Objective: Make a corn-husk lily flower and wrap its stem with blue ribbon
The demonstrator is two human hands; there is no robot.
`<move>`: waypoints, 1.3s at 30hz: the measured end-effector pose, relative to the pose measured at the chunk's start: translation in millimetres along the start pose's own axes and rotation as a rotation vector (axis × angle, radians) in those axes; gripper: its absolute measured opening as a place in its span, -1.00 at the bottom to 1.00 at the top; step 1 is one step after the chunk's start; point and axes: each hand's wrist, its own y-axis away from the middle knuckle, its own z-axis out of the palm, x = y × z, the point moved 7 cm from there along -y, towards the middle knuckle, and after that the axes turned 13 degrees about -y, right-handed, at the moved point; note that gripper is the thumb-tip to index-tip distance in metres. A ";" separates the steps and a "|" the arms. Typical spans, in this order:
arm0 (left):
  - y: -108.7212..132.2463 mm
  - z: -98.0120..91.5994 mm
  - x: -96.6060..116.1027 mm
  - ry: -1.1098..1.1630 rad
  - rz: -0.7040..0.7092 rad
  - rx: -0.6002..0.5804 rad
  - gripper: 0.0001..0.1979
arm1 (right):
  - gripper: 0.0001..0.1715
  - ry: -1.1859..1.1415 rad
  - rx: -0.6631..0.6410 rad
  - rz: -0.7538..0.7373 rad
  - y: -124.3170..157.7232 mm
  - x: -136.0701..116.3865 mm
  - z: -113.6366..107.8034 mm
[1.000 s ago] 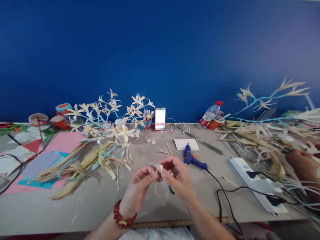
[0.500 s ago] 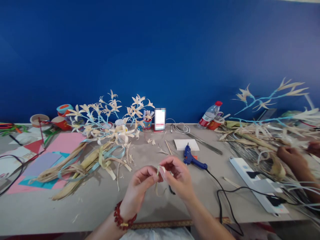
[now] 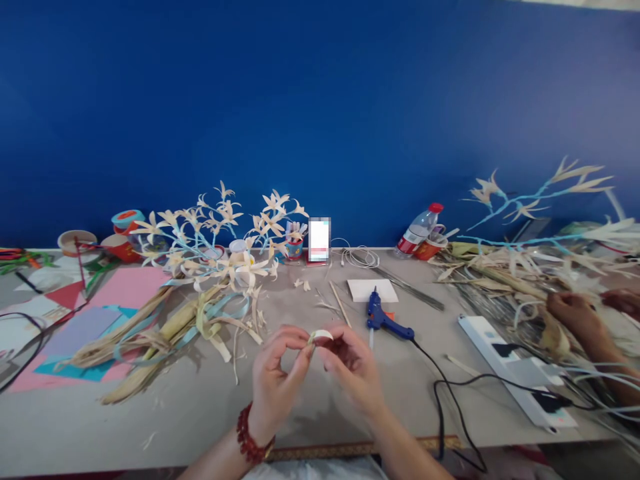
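Note:
Between my two hands, over the front middle of the table, a small pale strip of dried husk (image 3: pixel 321 335) bends into a curve. My left hand (image 3: pixel 283 363), with a red bead bracelet at its wrist, pinches the strip's left end between thumb and forefinger. At the other end, the fingers of my right hand (image 3: pixel 351 365) are closed on the strip. Just beyond my right hand lies a blue glue gun (image 3: pixel 386 317), its nozzle pointing away. A white card (image 3: pixel 363 289) is behind the gun.
White flowers on blue stems (image 3: pixel 220 233) stand back left, behind bundled dry husks (image 3: pixel 165 340). A bottle (image 3: pixel 419 230) leans beside a red cup. A power strip (image 3: pixel 515 373) with cables lies right, near a co-worker's hand (image 3: pixel 575 317). A lit phone (image 3: pixel 319 240) stands at the back.
My left hand has turned and risen a little. The strip, which hung downward between my fingers, now arches across toward my right hand. The co-worker's hand has shifted slightly left.

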 end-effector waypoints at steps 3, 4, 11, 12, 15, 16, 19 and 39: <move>1.0 -2.4 7.8 -0.133 0.141 0.068 -0.85 | -0.92 0.000 0.024 -0.030 3.3 4.5 4.6; 1.6 -2.6 10.0 -0.170 0.176 0.085 -0.84 | -0.94 0.007 0.041 -0.041 4.0 5.3 5.6; 2.3 -3.8 19.9 -0.329 0.266 0.146 -0.82 | -0.92 0.069 0.161 -0.118 6.0 4.3 8.2; 1.8 -4.2 19.3 -0.324 0.249 0.146 -0.82 | -0.92 0.078 0.172 -0.129 6.1 3.5 8.4; 0.5 -5.0 14.0 -0.283 0.170 0.141 -0.84 | -0.91 0.081 0.196 -0.146 5.9 2.3 9.1; 0.5 -5.3 12.3 -0.268 0.153 0.144 -0.84 | -0.91 0.075 0.201 -0.149 5.8 2.3 9.4; 1.2 -5.8 9.6 -0.251 0.145 0.156 -0.84 | -0.92 0.057 0.212 -0.163 5.3 1.9 10.2; -0.7 6.8 -9.0 0.209 -0.214 -0.109 -0.90 | -0.84 -0.038 0.120 -0.088 -6.6 4.9 2.7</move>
